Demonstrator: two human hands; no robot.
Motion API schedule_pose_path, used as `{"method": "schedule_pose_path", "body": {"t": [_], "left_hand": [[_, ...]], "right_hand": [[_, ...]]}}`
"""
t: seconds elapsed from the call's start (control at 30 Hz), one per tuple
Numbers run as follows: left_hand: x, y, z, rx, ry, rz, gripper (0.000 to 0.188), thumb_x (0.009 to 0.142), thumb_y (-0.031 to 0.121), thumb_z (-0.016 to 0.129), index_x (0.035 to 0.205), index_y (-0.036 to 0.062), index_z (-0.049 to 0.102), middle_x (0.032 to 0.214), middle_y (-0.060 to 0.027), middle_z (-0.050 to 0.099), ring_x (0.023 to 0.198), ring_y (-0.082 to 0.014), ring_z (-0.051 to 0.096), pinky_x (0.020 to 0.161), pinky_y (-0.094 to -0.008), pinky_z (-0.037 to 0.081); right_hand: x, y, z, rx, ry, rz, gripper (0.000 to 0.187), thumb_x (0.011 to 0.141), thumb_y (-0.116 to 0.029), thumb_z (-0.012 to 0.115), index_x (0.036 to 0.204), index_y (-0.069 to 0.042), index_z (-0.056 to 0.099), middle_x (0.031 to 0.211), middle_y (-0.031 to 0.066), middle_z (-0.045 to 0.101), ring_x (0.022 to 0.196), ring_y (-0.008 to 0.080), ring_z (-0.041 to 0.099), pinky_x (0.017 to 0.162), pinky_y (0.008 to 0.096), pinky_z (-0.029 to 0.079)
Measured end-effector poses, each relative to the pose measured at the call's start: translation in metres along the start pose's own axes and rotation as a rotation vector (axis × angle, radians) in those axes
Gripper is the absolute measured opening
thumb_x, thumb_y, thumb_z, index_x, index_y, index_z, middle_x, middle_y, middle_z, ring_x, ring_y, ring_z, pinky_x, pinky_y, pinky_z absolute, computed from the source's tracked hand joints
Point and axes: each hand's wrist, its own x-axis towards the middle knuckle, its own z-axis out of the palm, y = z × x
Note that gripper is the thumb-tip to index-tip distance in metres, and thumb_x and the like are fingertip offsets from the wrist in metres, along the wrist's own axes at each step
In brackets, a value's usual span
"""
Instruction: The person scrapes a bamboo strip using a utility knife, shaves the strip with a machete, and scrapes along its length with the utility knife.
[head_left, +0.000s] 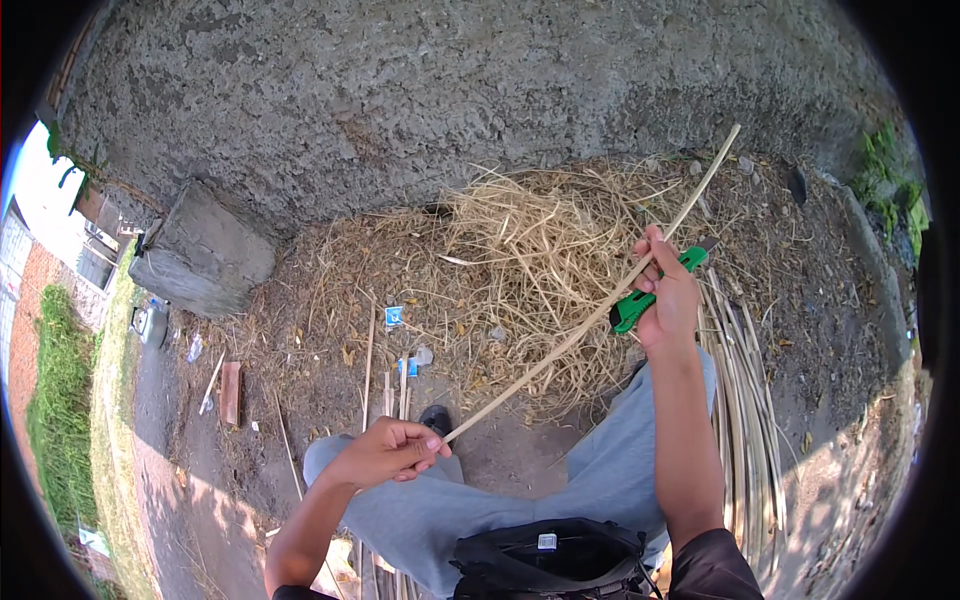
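Gripping one skinny, tan, woody strip (550, 356): left hand (395, 450) curled, right hand (668, 295) also clutching one green plastic cutter (628, 314).

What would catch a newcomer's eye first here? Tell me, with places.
Probably the bright green knife in the right hand, right of centre, its colour standing out against the dull ground. Next comes the long pale strip slanting across the middle, with the left hand at its lower part. Behind it, a tangled heap of straw-coloured shavings lies before the rough grey wall.
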Motion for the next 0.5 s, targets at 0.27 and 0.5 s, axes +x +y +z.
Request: {"method": "schedule_pose_path", "body": {"t": [0.27,0.5], "left_hand": [[-0.007,-0.004,0.012,0.044,0.14,0.083,0.026,0.099,0.018,0.055,0.102,-0.0045,0.066,0.068,0.001,0.053,0.054,-0.0028,0.041,0.048,-0.0196,0.032],[-0.012,-0.012,0.01,0.129,0.249,0.152,0.028,0.097,0.022,0.059,0.104,-0.0037,0.069,0.067,0.0009,0.056,0.057,-0.0039,0.045,0.051,-0.0196,0.038]], "right_hand": [[-0.005,-0.006,0.004,0.018,0.011,0.005,0.021,0.092,-0.011,0.061,0.111,-0.001,0.061,0.088,0.006,0.064,0.06,0.0033,0.038,0.052,0.0199,0.035],[-0.008,-0.008,0.005,-0.003,-0.012,0.019,0.023,0.091,-0.01,0.063,0.112,-0.001,0.06,0.09,0.0056,0.065,0.06,0.0036,0.039,0.055,0.0207,0.036]]}}
